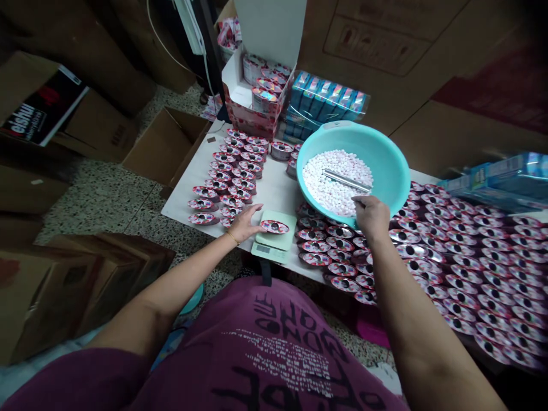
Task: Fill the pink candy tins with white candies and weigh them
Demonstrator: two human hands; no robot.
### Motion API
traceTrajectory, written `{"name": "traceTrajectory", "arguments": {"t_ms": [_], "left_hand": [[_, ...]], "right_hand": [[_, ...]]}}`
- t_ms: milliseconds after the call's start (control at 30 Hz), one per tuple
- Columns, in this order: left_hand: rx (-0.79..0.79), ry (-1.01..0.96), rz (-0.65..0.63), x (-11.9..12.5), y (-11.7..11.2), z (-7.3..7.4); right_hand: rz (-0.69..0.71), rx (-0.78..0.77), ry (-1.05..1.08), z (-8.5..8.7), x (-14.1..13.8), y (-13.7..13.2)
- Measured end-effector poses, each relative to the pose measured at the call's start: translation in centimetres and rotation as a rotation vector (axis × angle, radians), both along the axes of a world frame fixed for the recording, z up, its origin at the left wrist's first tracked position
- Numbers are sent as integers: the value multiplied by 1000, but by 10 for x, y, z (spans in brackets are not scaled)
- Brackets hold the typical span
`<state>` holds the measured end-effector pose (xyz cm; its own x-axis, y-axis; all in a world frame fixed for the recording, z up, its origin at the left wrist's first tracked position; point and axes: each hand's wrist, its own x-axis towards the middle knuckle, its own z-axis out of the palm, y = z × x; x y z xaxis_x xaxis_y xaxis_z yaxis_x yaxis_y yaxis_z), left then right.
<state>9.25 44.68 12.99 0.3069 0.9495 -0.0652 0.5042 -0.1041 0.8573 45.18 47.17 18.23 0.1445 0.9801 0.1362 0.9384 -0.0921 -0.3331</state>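
Observation:
My left hand [245,224] rests at the left edge of a small green scale [274,238], fingers closed lightly on a round pink-and-silver container [274,227] that sits on the scale. My right hand [370,217] is at the near rim of a turquoise basin [385,165] full of small white pellets [331,180]. Its fingers are curled, and what they hold is hidden. A metal scoop [347,180] lies on the pellets just beyond that hand.
Several round containers lie in rows at the left [226,180] and in a large spread at the right [462,257] of the white table [274,188]. An open box of containers [261,85] and blue packs [325,100] stand behind. Cardboard boxes [166,142] surround the table.

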Motion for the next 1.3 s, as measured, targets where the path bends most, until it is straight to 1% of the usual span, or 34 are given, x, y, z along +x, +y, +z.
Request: {"name": "traceTrajectory", "arguments": {"t_ms": [233, 400, 567, 700, 867, 1067, 1200, 1300], "left_hand": [[39, 82, -64, 5, 4, 0], [39, 153, -172, 9, 4, 2], [40, 214, -234, 18, 2, 3], [27, 258, -296, 24, 0, -2], [9, 290, -343, 28, 3, -9], [-2, 222, -324, 23, 9, -5], [-22, 232, -299, 17, 13, 1], [-12, 224, -275, 16, 12, 3]], "right_hand": [[-11, 1, -21, 2, -3, -2], [-9, -21, -24, 1, -2, -2], [3, -17, -39, 2, -1, -4], [26, -24, -59, 1, -1, -5], [45, -42, -48, -3, 2, -3], [4, -66, -14, 0, 2, -2], [-25, -67, 2, 1, -1, -2], [-20, -47, 1, 1, -1, -2]]}}
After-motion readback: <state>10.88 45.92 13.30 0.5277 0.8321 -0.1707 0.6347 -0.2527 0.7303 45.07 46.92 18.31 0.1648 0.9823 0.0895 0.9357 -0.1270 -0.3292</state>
